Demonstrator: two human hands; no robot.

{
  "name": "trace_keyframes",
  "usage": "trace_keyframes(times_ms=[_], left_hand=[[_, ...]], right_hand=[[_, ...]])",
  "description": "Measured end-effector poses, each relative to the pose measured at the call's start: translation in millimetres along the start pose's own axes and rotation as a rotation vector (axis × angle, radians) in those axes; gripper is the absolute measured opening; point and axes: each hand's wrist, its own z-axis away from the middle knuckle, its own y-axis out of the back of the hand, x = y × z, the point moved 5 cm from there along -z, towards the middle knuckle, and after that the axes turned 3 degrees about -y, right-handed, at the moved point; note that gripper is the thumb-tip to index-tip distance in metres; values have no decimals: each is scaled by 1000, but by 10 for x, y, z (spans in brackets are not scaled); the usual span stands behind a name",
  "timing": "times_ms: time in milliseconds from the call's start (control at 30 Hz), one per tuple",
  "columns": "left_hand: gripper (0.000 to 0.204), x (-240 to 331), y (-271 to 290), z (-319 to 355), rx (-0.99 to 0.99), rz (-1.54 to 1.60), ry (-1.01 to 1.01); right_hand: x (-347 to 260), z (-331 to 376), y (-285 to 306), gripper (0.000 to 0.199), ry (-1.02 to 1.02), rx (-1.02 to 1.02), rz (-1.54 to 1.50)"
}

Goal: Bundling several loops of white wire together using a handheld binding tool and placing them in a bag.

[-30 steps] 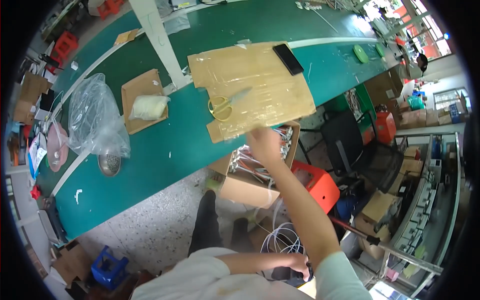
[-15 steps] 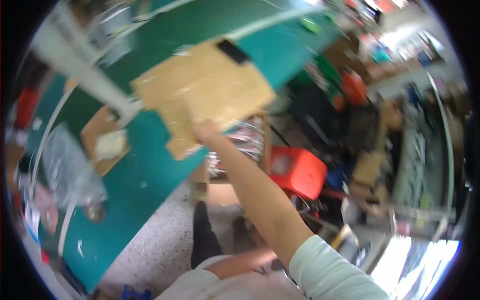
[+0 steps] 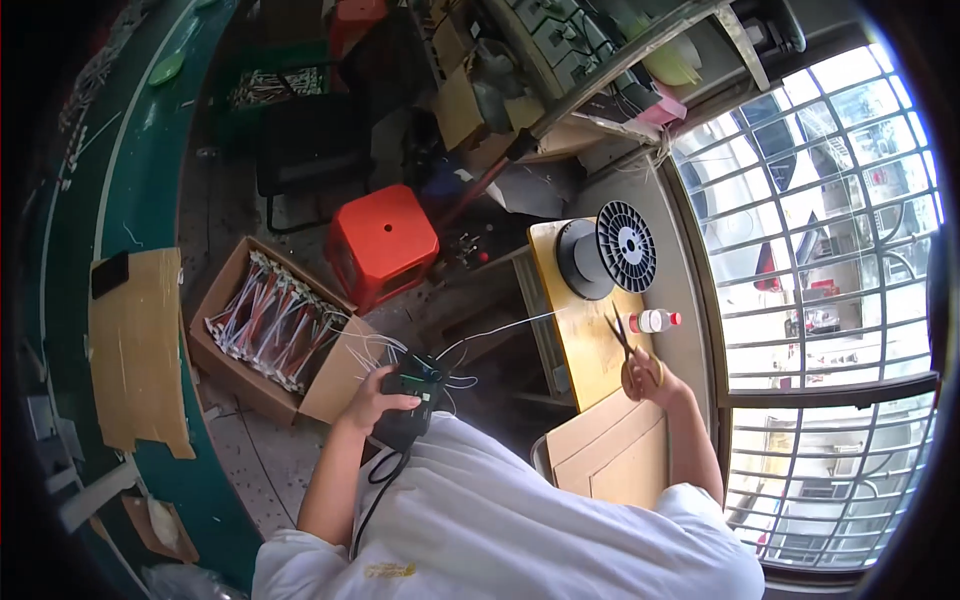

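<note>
My left hand (image 3: 370,402) grips a small black electrical device (image 3: 412,390) with its thumb lying across the front. Several thin white wires (image 3: 385,345) stick out around the device, and a black cord (image 3: 378,478) hangs from it toward my shirt. Farther right, my right hand (image 3: 655,380) is closed round the handles of dark scissors (image 3: 626,350), their blades pointing up and away from me. Beyond the scissors, a black spool (image 3: 590,262) rests on a yellow wooden board (image 3: 572,325). A thin white wire stretches from the board toward the device.
A cardboard box (image 3: 232,375) of bundled wires stands at left, beside a red stool (image 3: 385,240). The green table (image 3: 215,490) carries a cardboard sheet (image 3: 140,350). A red-capped bottle (image 3: 652,321) lies by the spool. A barred window (image 3: 800,240) borders the right.
The view has swung right, away from the green table. My right hand, earlier on the cardboard there, now holds scissors by the window. My left hand and the device have come into clear view.
</note>
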Motion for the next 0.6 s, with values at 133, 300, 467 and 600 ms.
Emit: trace_keyframes(times_ms=[133,300,467,600], left_hand=[[52,109,-83,12,151,-24,-97],[59,124,-114,231,458,-30,-283],[61,68,-21,407,490,186,-364],[62,40,-23,386,520,204,-396]], right_hand=[[927,-464,155,62,-257,-75,-197],[411,-1558,-106,61,-191,-132,-342],[9,-1963,-126,58,-164,-58,-112],[-47,-1879,-64,50,-3,194,-7]])
